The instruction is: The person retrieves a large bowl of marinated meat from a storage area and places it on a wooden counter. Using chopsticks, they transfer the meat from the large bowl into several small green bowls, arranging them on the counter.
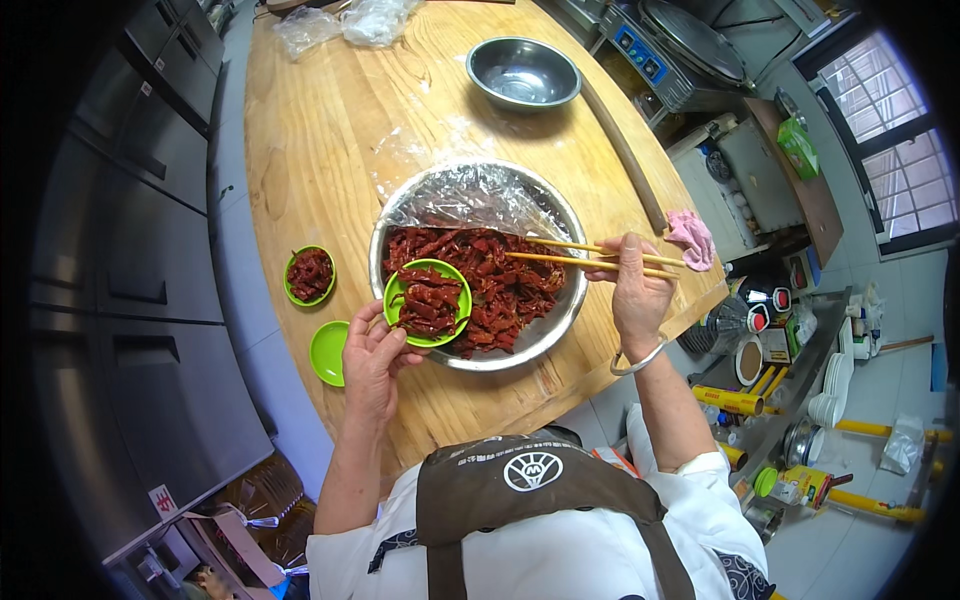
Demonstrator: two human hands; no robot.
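Note:
A large metal basin (477,363) of dark red dried chilies (499,300) stands on the wooden table, its far part covered by clear plastic film (480,191). My left hand (376,356) holds a small green bowl (466,294) of chilies by its rim, over the basin's near left edge. In my right hand (636,289) is a pair of wooden chopsticks (585,259), their tips over the chilies, apart and with nothing plainly between them. Another green bowl (287,281) with chilies sits to the left. An unfilled green dish (327,354) lies just left of my left hand.
Beyond the basin stands a metal bowl (523,71) beside a long wooden rod (626,157). A pink cloth (691,240) lies at the table's right edge. Crumpled plastic bags (337,28) lie at the far end. Steel cabinets (150,300) line the left; a shelf (810,360) with bottles is right.

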